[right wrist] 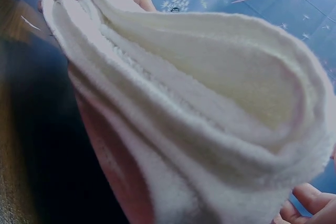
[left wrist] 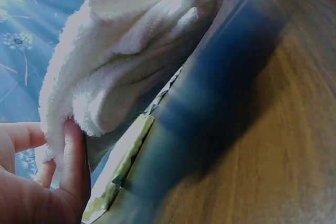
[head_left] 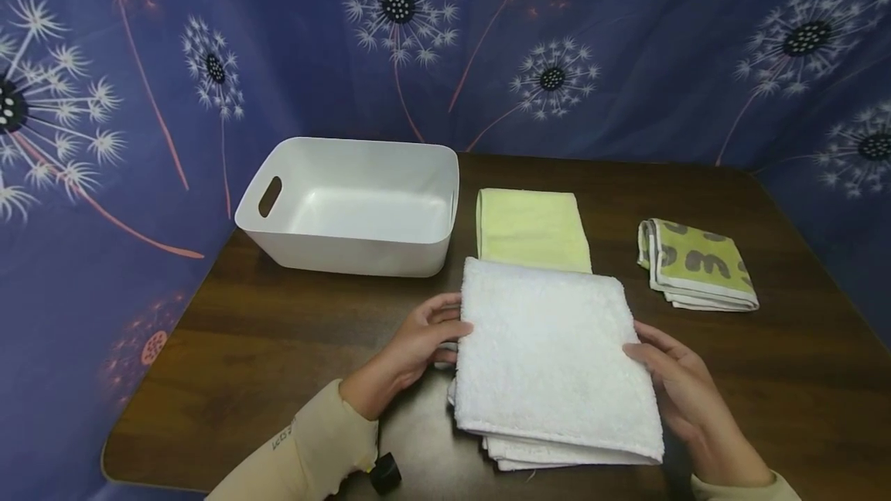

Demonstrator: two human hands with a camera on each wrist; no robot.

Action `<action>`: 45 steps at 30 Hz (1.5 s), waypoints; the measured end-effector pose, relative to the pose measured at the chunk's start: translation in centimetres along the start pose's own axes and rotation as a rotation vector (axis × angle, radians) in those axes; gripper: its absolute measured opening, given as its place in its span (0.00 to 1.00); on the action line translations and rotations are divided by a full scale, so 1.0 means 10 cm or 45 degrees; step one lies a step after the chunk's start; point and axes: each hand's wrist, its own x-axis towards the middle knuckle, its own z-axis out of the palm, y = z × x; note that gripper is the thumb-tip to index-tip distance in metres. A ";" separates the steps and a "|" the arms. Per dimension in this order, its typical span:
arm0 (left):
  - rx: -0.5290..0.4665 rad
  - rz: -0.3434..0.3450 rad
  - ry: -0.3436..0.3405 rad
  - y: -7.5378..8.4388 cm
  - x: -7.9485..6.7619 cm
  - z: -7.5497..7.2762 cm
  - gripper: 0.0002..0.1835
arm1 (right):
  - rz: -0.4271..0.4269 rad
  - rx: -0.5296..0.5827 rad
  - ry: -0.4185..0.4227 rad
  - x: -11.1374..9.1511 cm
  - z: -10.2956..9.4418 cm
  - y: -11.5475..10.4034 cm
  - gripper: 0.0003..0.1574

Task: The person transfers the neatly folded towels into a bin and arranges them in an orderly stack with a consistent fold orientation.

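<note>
Both hands hold a folded white towel (head_left: 550,362) above the near part of the table. My left hand (head_left: 425,342) grips its left edge, thumb on top and fingers beneath. On the opposite edge, my right hand (head_left: 678,385) pinches the towel the same way. In the left wrist view, the towel's (left wrist: 115,61) layers bunch and sag between the hands, raised over the wood. The right wrist view shows the towel (right wrist: 210,98) folded in several layers with a rounded, looped fold. Parts of the fingers are hidden under the cloth.
A white plastic bin (head_left: 348,253) with a handle hole stands at the back left of the wooden table (head_left: 209,354). Behind the white towel lies a folded yellow towel (head_left: 532,226), partly overlapped by it. A green-and-grey patterned folded towel (head_left: 703,261) lies at right. Dandelion-print fabric (head_left: 292,45) hangs around.
</note>
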 end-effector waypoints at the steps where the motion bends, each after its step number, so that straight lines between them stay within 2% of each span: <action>1: 0.000 0.000 0.000 0.00 0.00 0.00 0.29 | -0.002 0.007 -0.002 0.00 0.00 0.00 0.16; 11: 0.028 0.018 -0.011 0.06 0.01 0.03 0.28 | 0.064 -0.083 0.038 -0.01 -0.03 -0.01 0.15; 24: 0.024 0.032 -0.027 0.08 0.01 0.06 0.29 | 0.050 0.019 0.022 -0.04 -0.06 -0.04 0.15; 38: -0.002 0.051 0.002 0.12 -0.01 0.08 0.29 | 0.075 0.012 0.032 -0.07 -0.03 -0.09 0.13; 45: -0.011 0.067 0.001 0.17 -0.02 0.09 0.28 | 0.018 0.020 0.008 -0.07 -0.02 -0.14 0.13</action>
